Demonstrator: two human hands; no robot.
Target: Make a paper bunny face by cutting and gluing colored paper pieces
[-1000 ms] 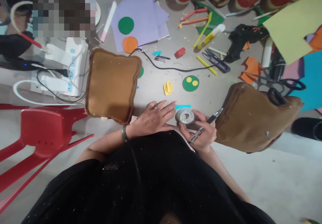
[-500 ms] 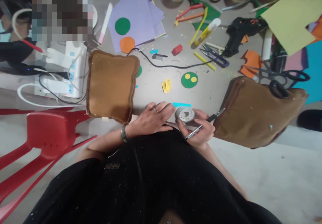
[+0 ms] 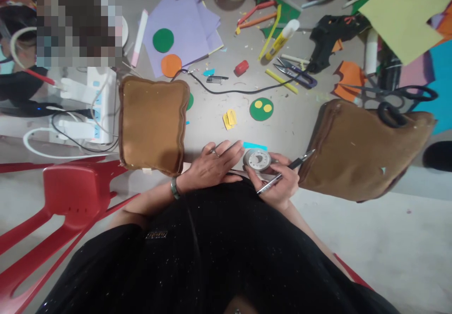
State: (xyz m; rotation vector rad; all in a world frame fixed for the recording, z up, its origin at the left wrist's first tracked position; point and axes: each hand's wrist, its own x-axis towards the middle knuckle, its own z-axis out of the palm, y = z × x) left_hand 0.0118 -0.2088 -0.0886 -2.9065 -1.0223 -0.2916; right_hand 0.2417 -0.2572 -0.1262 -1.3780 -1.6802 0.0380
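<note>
My right hand grips a round grey roll with a white centre at the near table edge, and a black and silver pen is also held in its fingers. Left of the roll my left hand lies flat on the table, fingers extended and holding nothing. A blue paper strip lies just beyond the roll. Farther up are small folded yellow pieces and a green disc bearing two yellow dots.
Brown cushions flank my hands, one left and one right, with black scissors on the right one. Beyond lie a black glue gun, a red cap and purple paper. A power strip sits left.
The whole view has shifted slightly, so the table items appear farther left. Both hands keep nearly the same pose, with the roll and pen still in my right hand.
</note>
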